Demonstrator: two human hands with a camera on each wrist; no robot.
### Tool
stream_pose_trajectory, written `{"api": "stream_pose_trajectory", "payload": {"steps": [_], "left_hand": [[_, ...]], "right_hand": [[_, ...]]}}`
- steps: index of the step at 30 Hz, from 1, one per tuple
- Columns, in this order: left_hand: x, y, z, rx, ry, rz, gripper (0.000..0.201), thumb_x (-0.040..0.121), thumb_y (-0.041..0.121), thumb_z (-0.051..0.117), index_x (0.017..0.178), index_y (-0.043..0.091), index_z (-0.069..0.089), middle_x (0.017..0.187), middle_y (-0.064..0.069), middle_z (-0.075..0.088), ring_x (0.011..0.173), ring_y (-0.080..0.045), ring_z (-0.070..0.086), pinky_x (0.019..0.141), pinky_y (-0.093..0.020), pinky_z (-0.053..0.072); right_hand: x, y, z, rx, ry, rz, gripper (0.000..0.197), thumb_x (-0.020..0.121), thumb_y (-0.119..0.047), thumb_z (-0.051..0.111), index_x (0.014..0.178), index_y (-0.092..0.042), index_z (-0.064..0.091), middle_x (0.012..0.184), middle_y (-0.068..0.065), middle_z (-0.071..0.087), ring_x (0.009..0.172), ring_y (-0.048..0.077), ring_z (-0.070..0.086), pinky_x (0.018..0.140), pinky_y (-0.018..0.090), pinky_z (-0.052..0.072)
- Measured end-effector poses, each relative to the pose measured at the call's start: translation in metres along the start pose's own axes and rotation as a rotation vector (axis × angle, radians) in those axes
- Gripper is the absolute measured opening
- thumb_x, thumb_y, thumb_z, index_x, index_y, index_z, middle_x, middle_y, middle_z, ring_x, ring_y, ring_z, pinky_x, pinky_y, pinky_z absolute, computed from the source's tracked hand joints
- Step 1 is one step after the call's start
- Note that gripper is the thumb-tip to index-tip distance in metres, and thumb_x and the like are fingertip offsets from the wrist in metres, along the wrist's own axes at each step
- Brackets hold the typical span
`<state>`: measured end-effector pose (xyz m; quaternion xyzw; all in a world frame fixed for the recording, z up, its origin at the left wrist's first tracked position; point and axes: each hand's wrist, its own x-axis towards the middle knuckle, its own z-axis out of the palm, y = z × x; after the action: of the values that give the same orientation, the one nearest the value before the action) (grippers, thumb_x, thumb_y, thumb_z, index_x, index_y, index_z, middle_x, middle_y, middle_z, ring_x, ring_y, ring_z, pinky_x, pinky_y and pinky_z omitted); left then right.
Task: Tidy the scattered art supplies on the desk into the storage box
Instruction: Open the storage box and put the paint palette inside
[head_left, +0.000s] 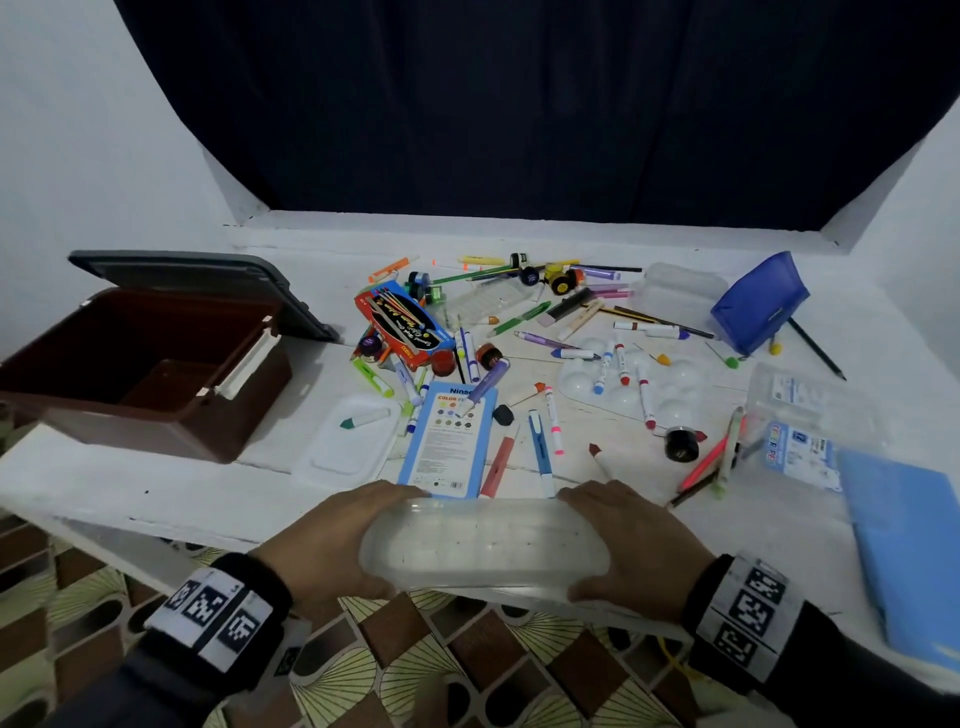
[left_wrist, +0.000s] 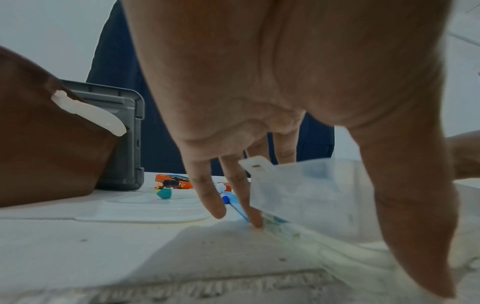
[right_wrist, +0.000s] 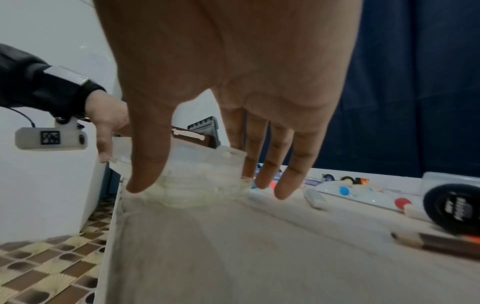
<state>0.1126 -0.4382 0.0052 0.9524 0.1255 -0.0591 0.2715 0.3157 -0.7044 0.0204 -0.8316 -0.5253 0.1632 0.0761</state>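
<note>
- While most of the art supplies lie scattered across the desk (head_left: 156, 499), the head view shows the left hand (head_left: 332, 540) and right hand (head_left: 634, 545) clamped on opposite ends of a clear plastic tray (head_left: 483, 551) at the near edge; the brown storage box (head_left: 156, 415) stands open, well apart on the left, its grey lid (head_left: 208, 280) tipped back.
- From the left wrist, the thumb runs down the tray's near side (left_wrist: 311, 195) while fingertips (left_wrist: 255, 221) touch the desk behind it, just beside a blue card.
- From the right wrist, the thumb and fingers (right_wrist: 283, 185) bracket the tray's other end (right_wrist: 202, 185).
- Judged from this, the step in hand is picking up the tray. Next, it needs a level lift and a carry leftward over the box's rim, clear of the loose markers.
</note>
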Motion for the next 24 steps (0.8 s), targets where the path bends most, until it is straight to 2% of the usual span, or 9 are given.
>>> {"api": "stream_pose_trajectory", "payload": {"steps": [3, 7, 11, 18, 24], "left_hand": [[0.012, -0.006, -0.007, 0.050, -0.013, -0.022, 0.096, 0.061, 0.040, 0.088, 0.142, 0.048, 0.036, 0.134, 0.023, 0.043, 0.125, 0.001, 0.040, 0.111, -0.025, 0.035], [0.039, -0.010, -0.016, 0.171, -0.025, -0.027, 0.102, 0.069, 0.049, 0.082, 0.151, 0.047, 0.021, 0.138, 0.018, 0.039, 0.127, -0.004, 0.033, 0.110, -0.025, 0.031], [0.063, -0.011, -0.027, 0.241, -0.054, -0.057, 0.104, 0.070, 0.054, 0.080, 0.152, 0.046, 0.018, 0.140, 0.011, 0.041, 0.128, -0.013, 0.036, 0.108, -0.031, 0.033], [0.099, -0.001, -0.043, 0.236, -0.078, -0.071, 0.099, 0.073, 0.035, 0.083, 0.153, 0.034, 0.025, 0.137, 0.003, 0.042, 0.129, -0.016, 0.039, 0.110, -0.030, 0.034], [0.123, -0.004, -0.055, 0.237, -0.109, -0.070, 0.096, 0.074, 0.033, 0.084, 0.152, 0.033, 0.029, 0.139, 0.003, 0.042, 0.129, -0.017, 0.040, 0.106, -0.026, 0.033]], "right_hand": [[0.007, -0.003, -0.002, -0.039, -0.018, 0.033, 0.099, 0.075, -0.061, 0.069, 0.151, -0.022, 0.021, 0.150, -0.008, 0.032, 0.136, 0.013, 0.029, 0.112, 0.032, 0.033], [0.022, -0.002, -0.008, -0.057, -0.021, 0.087, 0.097, 0.075, -0.059, 0.070, 0.149, -0.019, 0.022, 0.146, -0.004, 0.036, 0.133, 0.016, 0.032, 0.110, 0.033, 0.036], [0.041, 0.004, -0.015, -0.052, -0.030, 0.134, 0.097, 0.074, -0.056, 0.073, 0.148, -0.017, 0.024, 0.144, -0.002, 0.038, 0.131, 0.018, 0.035, 0.108, 0.033, 0.037], [0.068, 0.017, -0.027, -0.032, -0.040, 0.195, 0.097, 0.071, -0.054, 0.076, 0.147, -0.018, 0.026, 0.143, -0.001, 0.038, 0.131, 0.019, 0.035, 0.106, 0.034, 0.039], [0.088, 0.023, -0.032, -0.022, -0.074, 0.245, 0.098, 0.073, -0.052, 0.077, 0.148, -0.018, 0.025, 0.147, -0.001, 0.036, 0.135, 0.019, 0.034, 0.109, 0.034, 0.035]]}}
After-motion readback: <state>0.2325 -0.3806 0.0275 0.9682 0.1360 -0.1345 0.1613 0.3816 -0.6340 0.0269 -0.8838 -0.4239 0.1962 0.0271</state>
